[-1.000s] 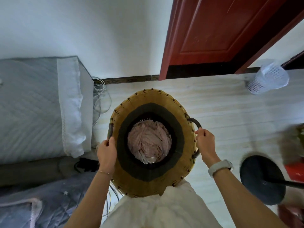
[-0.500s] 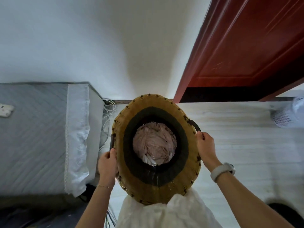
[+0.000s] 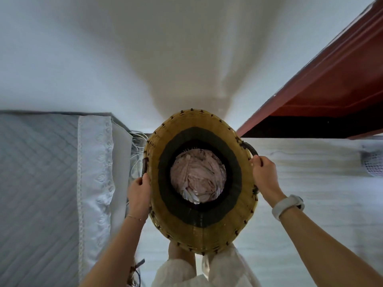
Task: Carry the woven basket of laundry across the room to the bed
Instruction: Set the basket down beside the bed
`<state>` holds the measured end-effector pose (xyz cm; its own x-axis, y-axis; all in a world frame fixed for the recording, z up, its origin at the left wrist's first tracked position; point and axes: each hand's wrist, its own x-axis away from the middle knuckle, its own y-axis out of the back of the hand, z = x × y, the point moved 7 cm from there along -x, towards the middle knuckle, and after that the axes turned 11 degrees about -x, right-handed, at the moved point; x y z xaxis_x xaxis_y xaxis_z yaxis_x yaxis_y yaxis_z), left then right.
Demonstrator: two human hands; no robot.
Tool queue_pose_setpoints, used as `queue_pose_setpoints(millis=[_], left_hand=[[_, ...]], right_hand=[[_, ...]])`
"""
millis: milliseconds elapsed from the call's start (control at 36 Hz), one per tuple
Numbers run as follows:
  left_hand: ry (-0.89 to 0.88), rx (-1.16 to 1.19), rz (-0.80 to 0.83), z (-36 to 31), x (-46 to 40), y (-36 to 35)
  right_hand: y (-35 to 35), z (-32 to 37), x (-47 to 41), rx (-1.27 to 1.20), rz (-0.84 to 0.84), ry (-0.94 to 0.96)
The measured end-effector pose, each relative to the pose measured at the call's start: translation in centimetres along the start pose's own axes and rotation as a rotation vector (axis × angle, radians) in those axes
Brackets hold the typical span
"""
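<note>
A round woven basket point(image 3: 199, 233), tan with a dark inner band, hangs in front of me above the floor. Pale pink laundry point(image 3: 198, 175) lies bundled at its bottom. My left hand point(image 3: 139, 195) grips the dark handle on the basket's left side. On the opposite side, my right hand point(image 3: 264, 176) holds the other handle, with a white wristband just behind it. The bed point(image 3: 39, 183), with a grey quilted cover and a white lace-edged sheet, fills the left side, right beside the basket.
A white wall stands straight ahead. A red door point(image 3: 323, 85) hangs open at the upper right. Loose cables point(image 3: 136, 141) lie between bed and wall. A white plastic mesh bin point(image 3: 373, 164) sits on the pale floor at the far right edge.
The view has swung up and left: the wall fills more of the frame, the bed is larger and closer, and the dark round stand and mesh bin have slid off right. Both hands keep their hold.
</note>
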<state>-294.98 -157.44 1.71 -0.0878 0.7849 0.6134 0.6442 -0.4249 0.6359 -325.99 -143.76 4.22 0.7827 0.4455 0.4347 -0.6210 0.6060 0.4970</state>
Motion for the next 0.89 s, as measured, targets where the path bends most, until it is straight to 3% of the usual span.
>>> queue_pose_setpoints(millis=[444,556,611,667,750,833,889], left_hand=[[0.11,-0.032,-0.114,4.6,-15.2,-7.8],[0.107,-0.325,-0.243,3.5,-16.0,-7.7],[0.002,-0.544,-0.255,1.6,-16.1,-8.2],[-0.213,-0.72,-0.248,-0.6,-16.2,-9.2],[-0.463,-0.87,-0.192,-3.0,-17.3,-11.2],[-0.534,-0.909,-0.098,-4.7,-20.1,-13.0],[-0.49,-0.896,-0.058,-5.4,-22.6,-13.3]], right_hand=[[-12.3,-7.8,-12.2,0.084,0.151,-0.019],[-12.9,-7.7,-12.8,-0.002,0.126,0.049],[-12.7,-8.5,-12.2,-0.033,0.094,0.051],[-12.1,-9.9,-11.2,-0.044,0.032,0.017],[-12.3,-12.9,-8.9,-0.045,0.02,-0.092],[-13.8,-15.7,-7.5,-0.048,0.039,-0.21],[-14.2,-16.2,-7.6,-0.039,0.0,-0.289]])
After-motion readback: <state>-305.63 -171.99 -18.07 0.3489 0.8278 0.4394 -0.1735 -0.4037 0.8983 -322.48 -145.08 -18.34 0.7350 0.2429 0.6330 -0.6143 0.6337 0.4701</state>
